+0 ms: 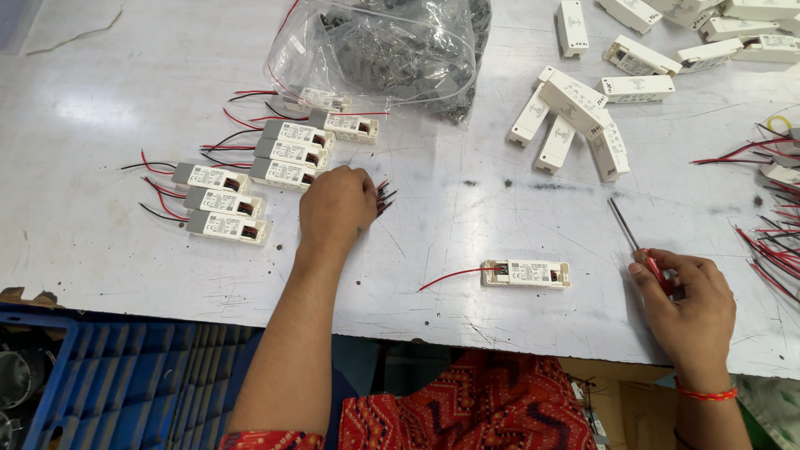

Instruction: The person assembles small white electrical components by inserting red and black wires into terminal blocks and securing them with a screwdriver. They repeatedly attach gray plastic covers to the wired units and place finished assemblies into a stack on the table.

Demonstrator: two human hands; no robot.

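My left hand (337,206) rests on the white table (117,92) with its fingers closed over a small bunch of red and black wires (384,197), whose ends stick out to the right. Just left of it lie several finished white modules with wires (287,152). My right hand (687,304) grips a screwdriver (625,226) by its red handle, shaft pointing up and away. Between the hands lies one open white module (526,273) with a single red wire trailing left.
A clear plastic bag of dark small parts (392,50) sits at the top centre. Several empty white casings (575,117) are scattered top right. Loose red and black wires (771,242) lie at the right edge. A blue crate (142,375) stands below the table's front edge.
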